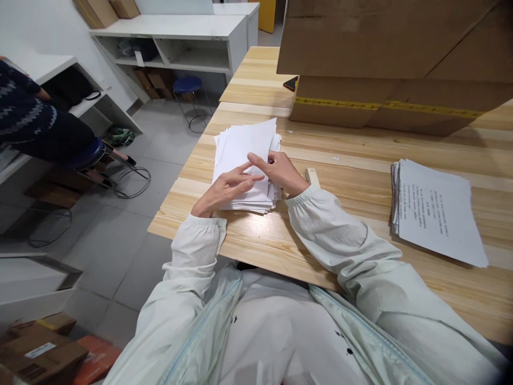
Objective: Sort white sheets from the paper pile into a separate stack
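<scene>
Two hands are working a stack of blank sheets (245, 163) lying near the surface's (352, 176) left edge. Separating one sheet cleanly calls for light pressure and a steady stack. Left hand (224, 190) is resting flat, fingers extended, gripping nothing; right hand (280, 170) is pinching the top sheet's edge, fingers curled.

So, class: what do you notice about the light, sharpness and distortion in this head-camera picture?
Head view: even, soft indoor light with faint shadows under the hands; left hand and right hand on the white paper stack look sharp; print on the right-hand sheets is too small to read; the table edges bow from wide-angle distortion.
</scene>
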The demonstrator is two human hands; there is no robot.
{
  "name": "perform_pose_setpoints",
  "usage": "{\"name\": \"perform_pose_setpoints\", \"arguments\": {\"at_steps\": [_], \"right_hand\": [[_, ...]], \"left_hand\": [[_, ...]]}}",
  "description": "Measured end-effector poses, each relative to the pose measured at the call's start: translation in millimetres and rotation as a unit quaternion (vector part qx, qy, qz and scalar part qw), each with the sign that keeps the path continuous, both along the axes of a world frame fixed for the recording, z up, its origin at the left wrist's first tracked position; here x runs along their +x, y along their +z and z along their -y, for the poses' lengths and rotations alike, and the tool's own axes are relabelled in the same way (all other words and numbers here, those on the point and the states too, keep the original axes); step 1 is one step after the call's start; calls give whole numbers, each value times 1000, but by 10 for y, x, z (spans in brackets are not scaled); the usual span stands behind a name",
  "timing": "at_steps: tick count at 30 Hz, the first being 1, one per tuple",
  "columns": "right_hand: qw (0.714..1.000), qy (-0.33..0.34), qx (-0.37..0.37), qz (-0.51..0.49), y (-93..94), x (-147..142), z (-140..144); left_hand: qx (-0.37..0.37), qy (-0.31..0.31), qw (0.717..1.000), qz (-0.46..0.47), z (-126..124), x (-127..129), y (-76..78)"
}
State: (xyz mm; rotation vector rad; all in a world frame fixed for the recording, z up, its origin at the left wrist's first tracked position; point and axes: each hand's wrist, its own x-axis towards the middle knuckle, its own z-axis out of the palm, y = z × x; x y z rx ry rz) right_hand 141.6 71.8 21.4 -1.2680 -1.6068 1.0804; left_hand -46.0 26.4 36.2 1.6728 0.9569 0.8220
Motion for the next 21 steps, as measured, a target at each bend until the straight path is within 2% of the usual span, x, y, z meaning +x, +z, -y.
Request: {"name": "perform_pose_setpoints", "arguments": {"at_steps": [2,3,5,7,8,9,10,11,13,15,18,21], "right_hand": [[1000,-21,20,8,-45,-34,-47],[999,-41,31,1,-61,-28,-55],[995,-79,54,-40,-53,55,-1],[989,-94,71,-89,8,238,174],[987,-95,78,-106,46,356,307],[985,-96,81,-115,79,480,462],[984,-101,81,-121,101,600,632],[983,-104,79,-128,104,707,807],[979,-120,82,-144,50,865,1137],[977,-129,76,-150,-78,951,1406],[981,-127,49,-138,-324,1046,1657],[982,-145,12,-117,-511,1232,1746]], "left_hand": [[-9,-2,1000,-10,82,4,19],[-5,17,1000,-7,120,7,23],[26,121,992,32,192,3,27],[62,270,956,98,262,-14,34],[70,325,933,135,301,-19,40],[64,351,919,171,344,-16,46],[40,342,917,204,392,2,50],[-3,303,924,233,445,38,48],[-127,185,933,280,556,166,22],[-241,93,916,306,656,347,-36],[-338,39,877,339,749,604,-140],[-385,26,852,353,768,735,-203]]}}
